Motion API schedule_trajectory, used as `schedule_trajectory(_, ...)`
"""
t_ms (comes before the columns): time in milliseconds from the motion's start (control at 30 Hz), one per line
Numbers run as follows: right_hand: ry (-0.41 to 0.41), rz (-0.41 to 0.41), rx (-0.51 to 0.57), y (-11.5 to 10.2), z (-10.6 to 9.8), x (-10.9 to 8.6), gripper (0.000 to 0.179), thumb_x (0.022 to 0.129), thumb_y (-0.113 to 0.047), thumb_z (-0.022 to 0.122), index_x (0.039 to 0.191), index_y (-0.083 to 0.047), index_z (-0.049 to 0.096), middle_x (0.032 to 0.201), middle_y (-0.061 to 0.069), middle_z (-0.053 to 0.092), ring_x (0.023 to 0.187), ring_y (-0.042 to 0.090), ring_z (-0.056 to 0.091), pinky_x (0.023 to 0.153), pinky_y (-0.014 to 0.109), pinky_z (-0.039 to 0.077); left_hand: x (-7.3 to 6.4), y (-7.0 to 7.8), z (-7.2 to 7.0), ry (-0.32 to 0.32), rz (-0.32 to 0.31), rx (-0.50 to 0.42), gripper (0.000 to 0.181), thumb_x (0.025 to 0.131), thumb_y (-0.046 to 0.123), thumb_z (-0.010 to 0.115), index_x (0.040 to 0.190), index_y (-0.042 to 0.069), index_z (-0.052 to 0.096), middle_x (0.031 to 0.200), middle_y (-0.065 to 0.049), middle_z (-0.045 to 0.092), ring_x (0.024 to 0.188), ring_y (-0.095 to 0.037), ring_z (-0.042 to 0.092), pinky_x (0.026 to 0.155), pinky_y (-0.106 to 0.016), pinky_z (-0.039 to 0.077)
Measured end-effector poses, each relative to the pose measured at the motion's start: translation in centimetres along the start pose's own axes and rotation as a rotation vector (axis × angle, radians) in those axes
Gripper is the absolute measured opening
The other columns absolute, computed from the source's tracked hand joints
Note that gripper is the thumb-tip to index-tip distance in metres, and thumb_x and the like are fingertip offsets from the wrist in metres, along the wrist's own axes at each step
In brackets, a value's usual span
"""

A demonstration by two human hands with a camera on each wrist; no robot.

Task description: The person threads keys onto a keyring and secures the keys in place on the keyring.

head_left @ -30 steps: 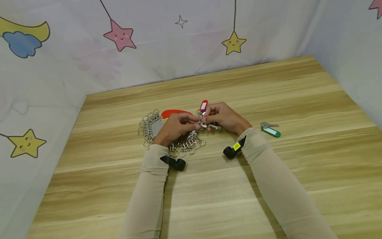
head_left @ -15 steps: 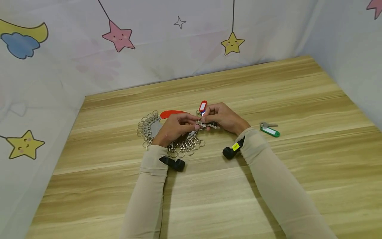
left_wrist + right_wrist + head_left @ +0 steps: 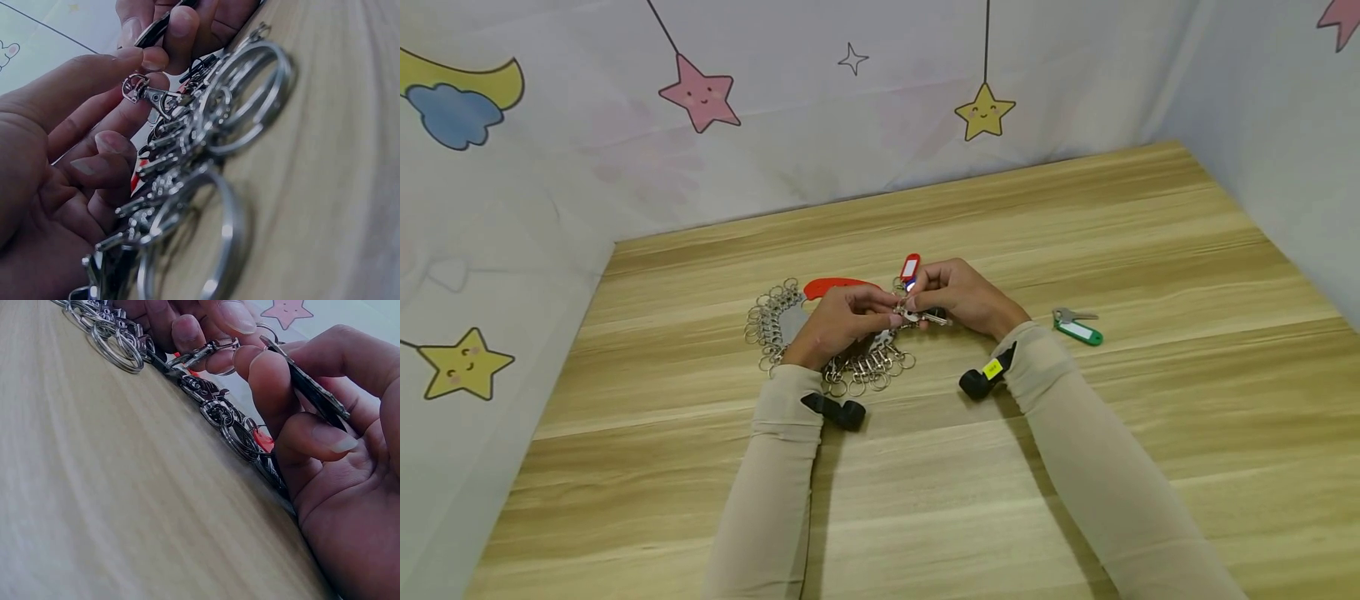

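In the head view my left hand (image 3: 842, 321) and right hand (image 3: 962, 296) meet above the right side of a grey metal plate (image 3: 792, 321) with a red grip (image 3: 831, 287). Left thumb and fingertips pinch a key ring, whose snap hook (image 3: 203, 353) shows in the right wrist view. Between right thumb and fingers is a silver key (image 3: 936, 317), lying against a dark flat tag (image 3: 309, 387). The fingertips of both hands almost touch, partly hiding the ring. Several other snap hooks with split rings (image 3: 250, 94) fringe the plate.
Just behind the right fingers lie a red key tag (image 3: 910, 267) and a blue tag (image 3: 911, 285), partly covered. Farther right on the wooden table (image 3: 925, 500) rests a green tag (image 3: 1078, 332) with a key (image 3: 1071, 314). A star-printed curtain (image 3: 850, 125) stands behind the table.
Both hands keep their grip in nearly the same place, with only slight finger movement. The head view has shifted a little.
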State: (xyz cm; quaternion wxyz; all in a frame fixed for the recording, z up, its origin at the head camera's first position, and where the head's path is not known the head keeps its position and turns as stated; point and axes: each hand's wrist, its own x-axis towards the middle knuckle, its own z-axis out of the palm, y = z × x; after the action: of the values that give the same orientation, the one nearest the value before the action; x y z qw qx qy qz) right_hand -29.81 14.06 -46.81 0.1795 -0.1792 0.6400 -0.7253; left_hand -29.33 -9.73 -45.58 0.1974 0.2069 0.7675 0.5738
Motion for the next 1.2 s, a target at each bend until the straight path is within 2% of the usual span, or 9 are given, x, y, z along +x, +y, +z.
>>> schedule_trajectory(200,-0.005,0.005,0.019,0.1,0.05,0.1,0.01,0.09,0.004,0.069,0.084,0.006,0.061,0.079,0.014,0.063,0.06,0.023,0.064,0.055,0.028,0.048,0.06,-0.08,-0.01,0.012,0.005,0.02,0.028,0.088,0.027,0.081,0.113,0.015,0.077,0.098,-0.01,0.074,0.08,-0.028,0.06,0.058,-0.032,0.042)
schedule_trajectory(467,0.006,0.018,0.032,0.19,0.16,0.1,0.01,0.091,0.004,0.067,0.085,0.008,0.061,0.083,0.017,0.062,0.061,0.023,0.064,0.06,0.03,0.051,0.01,-0.2,-0.07,0.002,0.006,0.006,0.03,0.088,0.025,0.082,0.116,0.018,0.076,0.1,-0.01,0.073,0.076,-0.025,0.058,0.056,-0.03,0.041)
schedule_trajectory(733,-0.004,0.007,0.037,0.0,0.16,0.04,0.009,0.091,0.004,0.067,0.085,0.007,0.061,0.085,0.016,0.061,0.061,0.023,0.064,0.061,0.032,0.052,-0.04,-0.16,-0.08,0.004,0.004,-0.006,0.028,0.089,0.025,0.081,0.115,0.016,0.075,0.1,-0.01,0.074,0.069,-0.026,0.054,0.053,-0.031,0.039)
schedule_trajectory(933,-0.014,0.003,0.048,-0.02,0.07,0.08,0.01,0.091,0.004,0.068,0.085,0.007,0.062,0.086,0.017,0.062,0.061,0.023,0.064,0.061,0.032,0.053,0.03,-0.14,-0.08,0.009,0.006,0.004,0.028,0.089,0.026,0.081,0.114,0.015,0.076,0.101,-0.009,0.074,0.079,-0.026,0.061,0.058,-0.031,0.042)
schedule_trajectory(1133,-0.014,0.004,0.021,0.04,0.05,0.05,0.01,0.091,0.002,0.069,0.084,0.006,0.063,0.084,0.017,0.063,0.06,0.022,0.063,0.059,0.03,0.051,0.04,-0.16,-0.06,0.009,-0.008,-0.004,0.027,0.089,0.026,0.081,0.112,0.015,0.076,0.1,-0.01,0.074,0.06,-0.023,0.048,0.05,-0.032,0.037)
schedule_trajectory(1200,-0.014,0.002,0.019,0.01,0.05,0.04,0.01,0.091,0.003,0.069,0.084,0.006,0.063,0.084,0.017,0.063,0.06,0.022,0.063,0.058,0.03,0.051,0.04,-0.15,-0.07,0.011,-0.005,-0.002,0.026,0.089,0.026,0.081,0.112,0.014,0.077,0.099,-0.011,0.073,0.061,-0.024,0.049,0.05,-0.032,0.038)
